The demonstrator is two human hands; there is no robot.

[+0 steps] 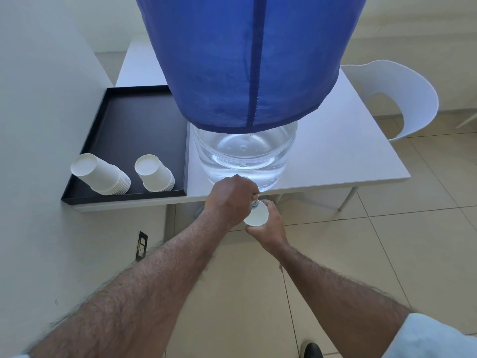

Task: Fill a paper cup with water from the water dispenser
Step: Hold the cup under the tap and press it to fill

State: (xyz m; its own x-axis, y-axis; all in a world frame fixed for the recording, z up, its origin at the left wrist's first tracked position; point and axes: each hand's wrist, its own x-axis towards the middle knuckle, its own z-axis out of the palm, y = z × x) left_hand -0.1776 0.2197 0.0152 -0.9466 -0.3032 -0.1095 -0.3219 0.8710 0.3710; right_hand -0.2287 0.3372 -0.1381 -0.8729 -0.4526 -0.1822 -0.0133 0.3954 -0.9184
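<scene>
A clear water dispenser jug [245, 153] under a blue cloth cover [247, 60] stands at the front edge of a white table [348, 156]. My left hand [229, 200] is closed over the tap [255, 202] at the jug's base; only a blue-white bit of the tap shows. My right hand [271, 226] holds a white paper cup [256, 215] upright just below the tap, past the table edge. Whether water is in the cup I cannot tell.
A black tray [124, 125] on the table's left holds two stacks of upturned paper cups [103, 177] [154, 174]. A wall runs along the left with a socket [142, 245] low down. A white chair [397, 99] stands at the right. Tiled floor lies below.
</scene>
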